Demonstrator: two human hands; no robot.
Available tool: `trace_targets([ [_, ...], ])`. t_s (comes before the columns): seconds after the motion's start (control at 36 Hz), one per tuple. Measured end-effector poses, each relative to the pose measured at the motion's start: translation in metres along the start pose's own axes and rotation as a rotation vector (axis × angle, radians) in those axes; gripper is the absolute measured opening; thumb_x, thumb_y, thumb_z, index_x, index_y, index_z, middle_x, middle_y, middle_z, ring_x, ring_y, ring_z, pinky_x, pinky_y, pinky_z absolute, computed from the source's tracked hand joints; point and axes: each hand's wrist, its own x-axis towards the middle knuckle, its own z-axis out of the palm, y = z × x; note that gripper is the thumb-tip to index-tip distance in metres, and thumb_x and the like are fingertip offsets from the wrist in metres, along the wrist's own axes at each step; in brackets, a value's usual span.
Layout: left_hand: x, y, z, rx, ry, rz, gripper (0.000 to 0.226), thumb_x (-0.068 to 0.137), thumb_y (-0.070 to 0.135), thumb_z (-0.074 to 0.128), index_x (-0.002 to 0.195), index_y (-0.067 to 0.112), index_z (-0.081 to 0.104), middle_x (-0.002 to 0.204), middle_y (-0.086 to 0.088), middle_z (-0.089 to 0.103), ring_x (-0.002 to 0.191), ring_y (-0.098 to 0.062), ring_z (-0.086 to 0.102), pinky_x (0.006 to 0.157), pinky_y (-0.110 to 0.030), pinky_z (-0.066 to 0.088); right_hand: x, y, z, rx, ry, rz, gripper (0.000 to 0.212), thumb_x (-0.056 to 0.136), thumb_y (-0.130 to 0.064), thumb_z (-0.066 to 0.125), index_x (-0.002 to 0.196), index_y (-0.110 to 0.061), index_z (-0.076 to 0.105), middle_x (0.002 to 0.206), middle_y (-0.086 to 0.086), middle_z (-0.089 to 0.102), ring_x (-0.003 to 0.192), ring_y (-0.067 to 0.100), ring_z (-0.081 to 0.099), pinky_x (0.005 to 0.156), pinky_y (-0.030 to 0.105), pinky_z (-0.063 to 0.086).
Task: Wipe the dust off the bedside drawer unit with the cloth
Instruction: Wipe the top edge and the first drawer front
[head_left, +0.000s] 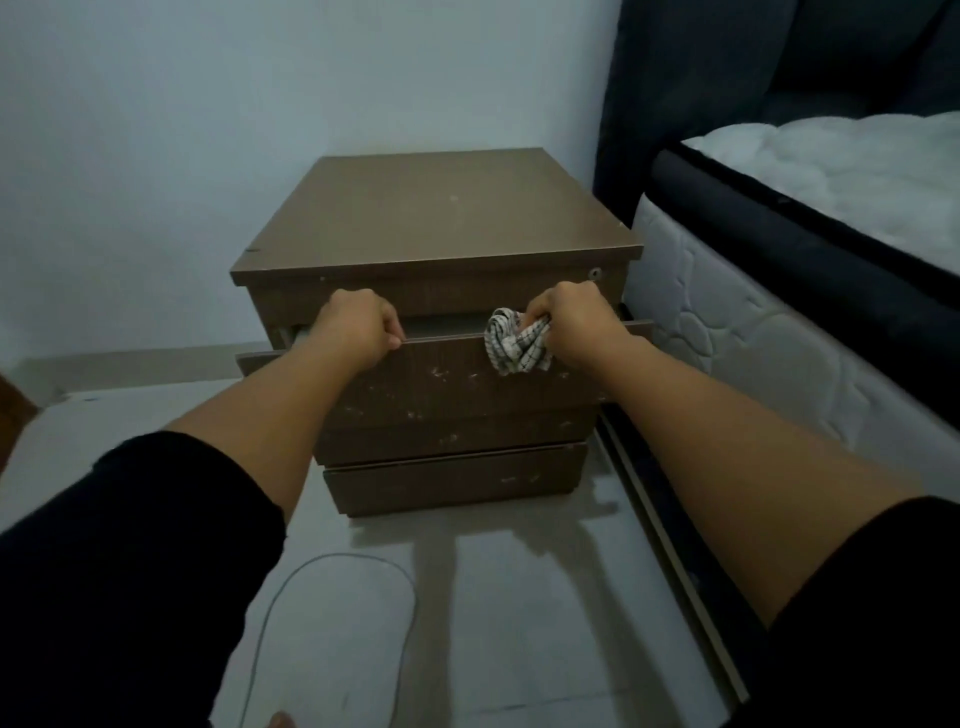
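Note:
A brown bedside drawer unit (441, 218) stands against the pale wall, its top bare with faint specks. Its top drawer (447, 376) is pulled partly out, and white dust marks dot the drawer fronts. My left hand (358, 325) grips the upper edge of that drawer front at the left. My right hand (569, 325) grips the same edge at the right and also holds a crumpled white cloth with dark check lines (517, 343), which hangs down over the drawer front. Two lower drawers (452, 480) are pushed in.
A bed with a white quilted mattress (727, 322) and dark frame (810, 218) stands close on the right of the unit. A thin grey cable (332, 561) loops over the light floor in front. A toe shows at the bottom edge.

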Motion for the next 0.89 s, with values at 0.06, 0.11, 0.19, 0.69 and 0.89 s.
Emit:
trace_targets([
  [0.06, 0.001, 0.002, -0.001, 0.006, -0.016, -0.019, 0.009, 0.087, 0.017, 0.063, 0.091, 0.017, 0.071, 0.098, -0.004, 0.063, 0.093, -0.018, 0.055, 0.085, -0.034, 0.047, -0.003, 0.014, -0.006, 0.006, 0.019, 0.023, 0.042, 0.078, 0.01, 0.056, 0.1, -0.021, 0.074, 0.118, 0.01, 0.067, 0.109, 0.028, 0.06, 0.095, 0.037, 0.051],
  [0.11, 0.001, 0.003, -0.001, 0.003, -0.022, -0.035, 0.008, 0.087, 0.017, 0.063, 0.09, 0.016, 0.071, 0.095, -0.004, 0.061, 0.092, -0.018, 0.054, 0.083, -0.034, 0.046, -0.005, 0.027, -0.012, 0.005, 0.029, 0.048, 0.04, 0.078, 0.01, 0.057, 0.1, -0.02, 0.074, 0.117, 0.01, 0.067, 0.108, 0.027, 0.061, 0.095, 0.036, 0.051],
  [0.19, 0.001, 0.005, 0.0, 0.002, -0.027, -0.053, 0.006, 0.087, 0.016, 0.063, 0.086, 0.017, 0.069, 0.09, -0.003, 0.059, 0.089, -0.018, 0.054, 0.081, -0.034, 0.046, -0.009, 0.047, -0.02, 0.001, 0.039, 0.099, 0.036, 0.078, 0.007, 0.06, 0.099, -0.02, 0.073, 0.112, 0.011, 0.068, 0.103, 0.026, 0.061, 0.092, 0.036, 0.052],
  [0.69, -0.012, -0.003, 0.012, 0.115, 0.195, 0.106, 0.012, 0.087, 0.017, 0.062, 0.098, 0.02, 0.062, 0.103, -0.006, 0.057, 0.095, -0.024, 0.053, 0.079, -0.039, 0.047, -0.035, 0.066, -0.01, 0.058, 0.424, 0.172, 0.023, 0.073, 0.002, 0.061, 0.095, -0.003, 0.067, 0.103, 0.016, 0.057, 0.094, 0.032, 0.054, 0.077, 0.037, 0.045],
  [0.89, -0.01, 0.002, 0.015, 0.257, 0.389, 0.192, 0.074, 0.076, 0.014, 0.072, 0.138, 0.02, 0.034, 0.143, -0.008, 0.03, 0.133, -0.027, 0.029, 0.106, -0.045, 0.028, -0.038, 0.032, 0.002, 0.185, 0.304, -0.035, 0.032, 0.069, 0.001, 0.067, 0.1, -0.005, 0.071, 0.106, 0.015, 0.06, 0.1, 0.031, 0.056, 0.087, 0.035, 0.045],
])
